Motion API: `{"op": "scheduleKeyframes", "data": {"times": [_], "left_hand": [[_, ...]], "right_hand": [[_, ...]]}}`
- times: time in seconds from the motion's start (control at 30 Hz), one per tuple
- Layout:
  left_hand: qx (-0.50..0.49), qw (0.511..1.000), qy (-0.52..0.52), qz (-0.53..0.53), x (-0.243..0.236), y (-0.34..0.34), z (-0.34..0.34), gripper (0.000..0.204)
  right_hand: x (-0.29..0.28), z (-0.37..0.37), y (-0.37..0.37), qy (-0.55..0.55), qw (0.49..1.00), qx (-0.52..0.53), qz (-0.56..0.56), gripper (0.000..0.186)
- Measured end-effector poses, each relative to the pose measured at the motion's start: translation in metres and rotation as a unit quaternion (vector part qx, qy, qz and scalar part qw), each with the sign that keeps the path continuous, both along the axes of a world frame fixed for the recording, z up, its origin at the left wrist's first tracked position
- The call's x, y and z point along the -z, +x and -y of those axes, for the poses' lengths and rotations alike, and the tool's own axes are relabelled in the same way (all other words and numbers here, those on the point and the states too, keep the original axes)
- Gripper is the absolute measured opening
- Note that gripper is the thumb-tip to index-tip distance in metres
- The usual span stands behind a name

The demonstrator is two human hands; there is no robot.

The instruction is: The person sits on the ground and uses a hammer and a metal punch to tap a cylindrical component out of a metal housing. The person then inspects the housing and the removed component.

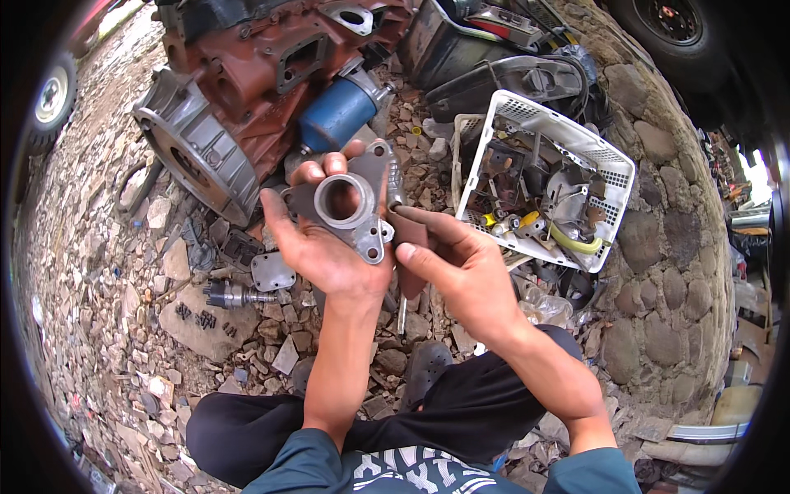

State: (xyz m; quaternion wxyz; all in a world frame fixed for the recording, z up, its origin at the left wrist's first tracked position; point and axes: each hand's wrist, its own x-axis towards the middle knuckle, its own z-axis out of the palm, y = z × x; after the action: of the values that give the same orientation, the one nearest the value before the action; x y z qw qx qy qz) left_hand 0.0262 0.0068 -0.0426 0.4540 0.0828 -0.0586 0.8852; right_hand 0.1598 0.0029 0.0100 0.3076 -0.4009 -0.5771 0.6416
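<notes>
My left hand (325, 255), palm up, cradles a grey metal flange (369, 232) with a raised round collar and bolt holes at its corners. Its fingers curl up around the far side of the flange. From the right, my right hand (473, 276) pinches a folded brown piece of sandpaper (411, 234) between thumb and fingers. The sandpaper is close beside the flange's right edge; whether they touch I cannot tell. Below the sandpaper, a thin metal rod (402, 316) shows in part.
A reddish-brown engine block (239, 62) with a blue oil filter (337, 114) stands ahead. At the right, a white plastic crate (629, 177) holds mixed parts, beside a stone wall (666, 288). On the rubble at left lie a small metal plate (272, 272) and several bolts (206, 319).
</notes>
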Motion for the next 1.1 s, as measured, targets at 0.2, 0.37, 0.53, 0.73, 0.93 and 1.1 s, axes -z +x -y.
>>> {"op": "scheduleKeyframes", "data": {"times": [0.2,0.37,0.53,0.73,0.93,1.1], "left_hand": [[-0.001,1.0,-0.021,0.003,0.006,0.002,-0.004,0.057],[0.008,1.0,-0.019,0.018,0.01,0.0,-0.009,0.06],[0.007,0.999,0.01,-0.031,0.016,0.001,-0.012,0.059],[-0.023,0.998,-0.046,-0.048,0.019,0.002,-0.01,0.049],[-0.036,0.998,-0.031,-0.041,0.026,0.004,-0.011,0.046],[-0.037,0.997,-0.052,-0.038,0.023,0.006,-0.015,0.042]], "right_hand": [[0.001,-0.004,0.0,0.289,0.95,0.04,0.111,0.026],[0.022,0.007,-0.016,0.537,0.827,0.008,0.166,0.024],[0.031,0.002,-0.017,0.604,0.772,-0.03,0.197,0.034],[0.041,0.001,-0.017,0.6,0.781,-0.06,0.163,0.034],[0.043,-0.004,-0.018,0.601,0.782,-0.05,0.156,0.033],[0.041,-0.012,-0.018,0.584,0.793,-0.038,0.168,0.033]]}}
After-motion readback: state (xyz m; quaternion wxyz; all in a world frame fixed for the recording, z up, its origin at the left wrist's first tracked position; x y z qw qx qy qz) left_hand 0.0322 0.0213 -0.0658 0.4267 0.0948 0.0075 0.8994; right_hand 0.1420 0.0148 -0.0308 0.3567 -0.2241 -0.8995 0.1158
